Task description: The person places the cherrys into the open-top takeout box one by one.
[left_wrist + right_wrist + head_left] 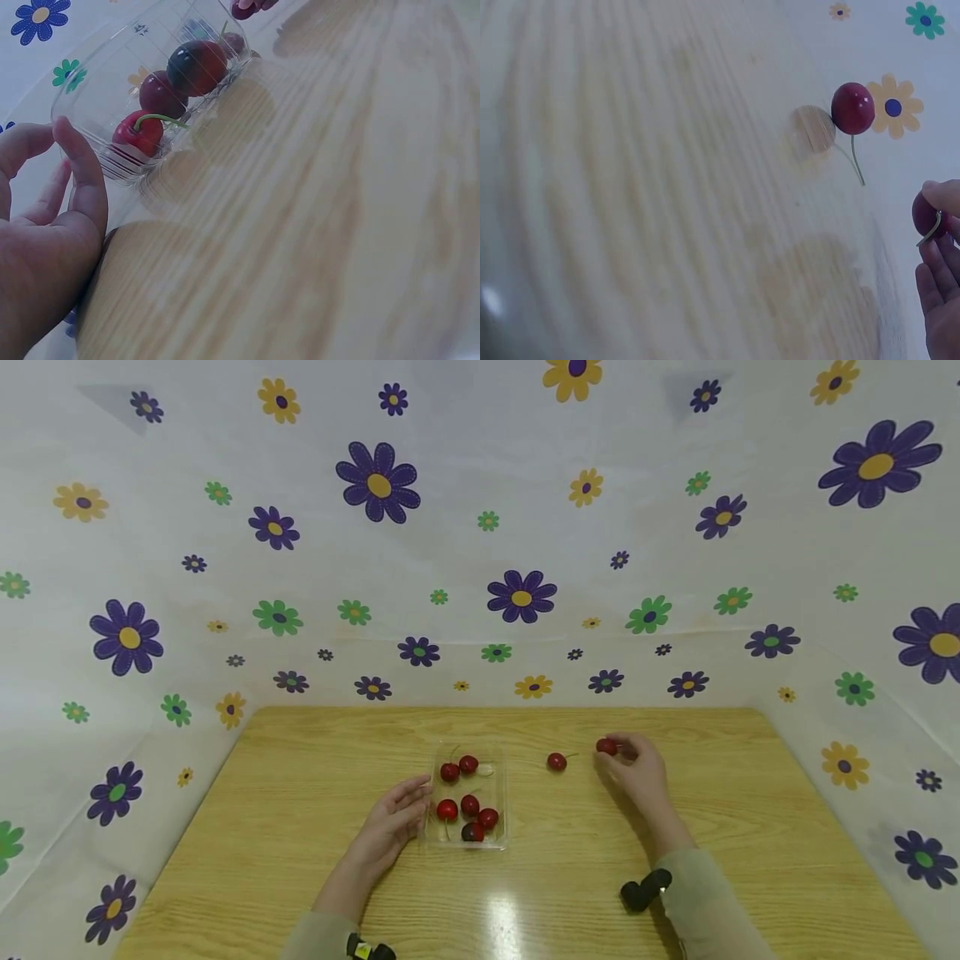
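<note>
A clear plastic tray (pixel 501 793) (pixel 97 90) lies on the wooden table with several red cherries (pixel 469 805) (pixel 196 66) inside. My left hand (pixel 397 817) (pixel 52 210) rests beside the tray's left wall, straight fingers touching it. My right hand (pixel 633 764) (pixel 941 255) pinches a red cherry (pixel 606 747) (pixel 928 216) between thumb and fingertips, just above the table to the tray's right. Another loose cherry (pixel 557 762) (pixel 853 107) with a green stem lies on the table between the tray and my right hand.
The wooden table (pixel 300 827) is walled on three sides by white cloth printed with flowers (pixel 378 483). A black wrist-camera mount (pixel 645 888) sits on my right forearm.
</note>
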Available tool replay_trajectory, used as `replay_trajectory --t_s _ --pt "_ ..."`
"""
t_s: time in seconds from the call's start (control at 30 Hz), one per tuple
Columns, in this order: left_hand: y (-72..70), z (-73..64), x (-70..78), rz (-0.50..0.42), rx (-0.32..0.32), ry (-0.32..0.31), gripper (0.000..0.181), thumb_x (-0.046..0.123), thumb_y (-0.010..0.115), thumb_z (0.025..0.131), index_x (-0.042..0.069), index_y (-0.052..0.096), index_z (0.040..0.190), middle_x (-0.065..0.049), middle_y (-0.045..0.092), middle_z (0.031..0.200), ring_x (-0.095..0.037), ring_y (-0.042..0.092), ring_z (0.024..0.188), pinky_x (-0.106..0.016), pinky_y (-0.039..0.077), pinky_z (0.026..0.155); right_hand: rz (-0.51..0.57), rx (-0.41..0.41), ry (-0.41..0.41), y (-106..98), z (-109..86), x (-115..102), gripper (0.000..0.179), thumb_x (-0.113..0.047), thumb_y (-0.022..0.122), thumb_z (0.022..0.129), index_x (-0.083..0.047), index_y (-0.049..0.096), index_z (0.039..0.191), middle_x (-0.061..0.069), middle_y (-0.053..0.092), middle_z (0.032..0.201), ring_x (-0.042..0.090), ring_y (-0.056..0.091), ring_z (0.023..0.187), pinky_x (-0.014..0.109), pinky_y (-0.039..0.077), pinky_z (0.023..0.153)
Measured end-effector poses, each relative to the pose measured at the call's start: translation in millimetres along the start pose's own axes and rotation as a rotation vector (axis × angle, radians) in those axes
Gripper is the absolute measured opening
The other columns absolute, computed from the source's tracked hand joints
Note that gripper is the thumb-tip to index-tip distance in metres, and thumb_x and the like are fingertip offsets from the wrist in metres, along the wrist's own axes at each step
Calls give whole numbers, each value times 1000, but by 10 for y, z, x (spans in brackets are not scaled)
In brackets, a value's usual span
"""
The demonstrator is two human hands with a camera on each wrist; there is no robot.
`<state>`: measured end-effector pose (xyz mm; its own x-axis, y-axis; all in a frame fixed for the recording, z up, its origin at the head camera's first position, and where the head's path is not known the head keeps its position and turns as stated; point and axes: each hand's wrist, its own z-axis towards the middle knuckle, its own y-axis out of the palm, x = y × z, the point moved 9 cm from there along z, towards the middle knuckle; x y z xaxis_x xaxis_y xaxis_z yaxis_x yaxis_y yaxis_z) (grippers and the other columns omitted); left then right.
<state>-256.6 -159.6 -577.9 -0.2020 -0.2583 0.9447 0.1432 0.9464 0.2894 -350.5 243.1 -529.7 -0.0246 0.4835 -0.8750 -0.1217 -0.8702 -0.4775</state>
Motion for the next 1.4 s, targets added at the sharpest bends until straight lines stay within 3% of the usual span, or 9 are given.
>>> replay_trajectory --t_s 0.1,0.27,0.37,0.67,0.97,1.4 --pt "-3 1 -5 -3 13 -16 54 2 55 108 -4 38 159 7 62 130 -3 63 110 -18 53 79 -10 -4 -2 36 -20 -31 43 -12 76 98 2 65 136 25 60 137 37 59 126 10 45 93" --pt "-15 7 -22 -14 35 -43 54 1 54 108 -3 38 159 6 62 130 -4 62 110 -19 53 79 -19 -17 -36 112 -52 -111 41 -10 77 97 2 66 135 25 61 135 41 60 125 46 50 109" --pt "-14 9 -27 -9 34 -49 55 1 54 108 -3 36 160 5 61 132 -5 63 110 -19 53 79 -16 -42 -56 171 -90 -172 41 -12 76 98 1 65 135 26 61 136 44 59 126 57 47 112" --pt "-15 19 -31 -9 31 -54 56 1 54 108 -4 35 161 5 60 132 -5 62 111 -19 53 79 -42 -89 -117 322 -175 -379 39 -11 77 97 0 67 133 23 64 133 41 60 125 57 47 112" --pt "-10 15 -12 -13 33 -52 56 1 55 108 -4 36 160 3 60 133 -5 63 111 -19 53 79 -42 -105 -205 465 -254 -587 34 -6 79 95 0 71 127 21 67 126 38 64 116 51 51 104" --pt "0 7 -3 -25 28 -48 57 0 54 108 -5 35 161 4 61 130 -5 63 110 -18 53 78 -52 -137 -305 613 -348 -829 37 -2 84 89 0 72 124 19 71 119 36 70 107 55 56 100"
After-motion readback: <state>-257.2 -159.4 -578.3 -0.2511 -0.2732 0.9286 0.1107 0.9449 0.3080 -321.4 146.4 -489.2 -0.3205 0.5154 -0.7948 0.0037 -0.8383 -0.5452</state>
